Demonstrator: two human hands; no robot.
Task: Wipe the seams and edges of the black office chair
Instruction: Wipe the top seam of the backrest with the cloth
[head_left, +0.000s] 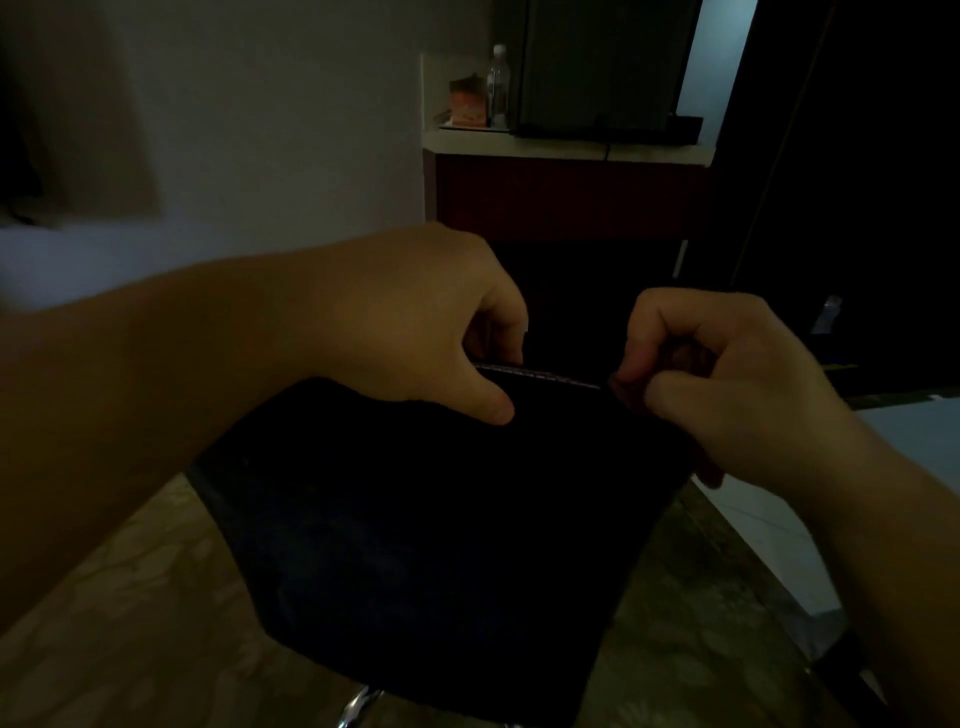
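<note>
The black office chair (426, 545) fills the lower middle as a dark padded panel, with a pale stitched seam (540, 373) along its top edge. My left hand (431, 322) grips that edge from the left, fingers curled over the far side and thumb on the near face. My right hand (717, 384) pinches at the seam's right end, with what looks like a dark reddish cloth (710, 474) showing under its palm. The dim light hides most of the cloth.
A chrome chair leg (358, 701) shows at the bottom over a patterned floor (130, 597). Behind stands a dark wooden cabinet (566, 192) with a clear bottle (497, 85), a small box (467, 104) and a dark screen (602, 67). A white wall is at left.
</note>
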